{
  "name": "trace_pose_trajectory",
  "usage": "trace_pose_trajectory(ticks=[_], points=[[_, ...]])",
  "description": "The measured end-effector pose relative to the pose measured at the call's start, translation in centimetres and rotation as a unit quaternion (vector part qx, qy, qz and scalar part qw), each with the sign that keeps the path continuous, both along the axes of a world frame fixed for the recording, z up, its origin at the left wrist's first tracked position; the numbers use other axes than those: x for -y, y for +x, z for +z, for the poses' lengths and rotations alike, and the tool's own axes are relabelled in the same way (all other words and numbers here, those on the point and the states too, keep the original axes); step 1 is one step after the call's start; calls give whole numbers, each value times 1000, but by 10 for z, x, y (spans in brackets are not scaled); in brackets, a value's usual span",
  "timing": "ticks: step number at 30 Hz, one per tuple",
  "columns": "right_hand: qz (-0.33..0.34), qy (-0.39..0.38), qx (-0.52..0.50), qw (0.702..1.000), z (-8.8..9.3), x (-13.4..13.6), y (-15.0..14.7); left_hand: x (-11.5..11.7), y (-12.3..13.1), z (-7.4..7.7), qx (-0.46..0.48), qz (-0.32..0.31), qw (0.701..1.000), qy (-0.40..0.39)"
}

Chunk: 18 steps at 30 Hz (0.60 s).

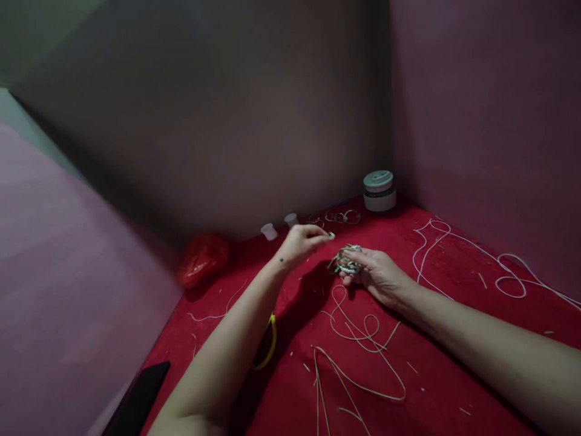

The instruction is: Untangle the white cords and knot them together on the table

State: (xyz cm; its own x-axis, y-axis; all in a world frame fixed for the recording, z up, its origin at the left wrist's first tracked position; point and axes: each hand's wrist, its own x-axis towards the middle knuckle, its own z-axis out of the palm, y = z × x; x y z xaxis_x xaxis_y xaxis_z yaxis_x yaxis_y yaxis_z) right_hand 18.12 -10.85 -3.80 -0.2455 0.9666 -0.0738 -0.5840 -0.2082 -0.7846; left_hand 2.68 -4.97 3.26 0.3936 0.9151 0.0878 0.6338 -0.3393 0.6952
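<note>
My right hand [379, 275] is closed around a bunch of green and white braided cord loops [348, 260], which look like bracelets. Just left of it and a little higher, my left hand [303, 243] pinches a small whitish piece [331, 235] at its fingertips, too small to name. The two hands are apart. Behind them, several similar cord loops [349, 216] lie in a row on the red cloth [436, 375]. Below the hands, thin yellowish cord [363, 390] is spread in loose loops.
At the back stand a lidded jar [379, 192] and two small white spools [269, 231]. A red plastic bag [203, 259] sits at the left. White cord [511, 275] trails along the right. A yellow handle [273, 345] shows beside my left forearm; a black object [138, 396] lies lower left.
</note>
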Motion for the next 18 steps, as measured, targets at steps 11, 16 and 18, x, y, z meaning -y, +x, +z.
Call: trace_pose_trajectory(ticks=[11,16,18], points=[[6,50,72,996,-9,-1,-1,-72,-22,-30,-124,111,982,93],[18,56,71,996,-8,-1,-1,-82,-18,-41,-115,112,984,81],[16,56,71,996,-7,0,-2,-80,-19,-38,-89,117,986,78]])
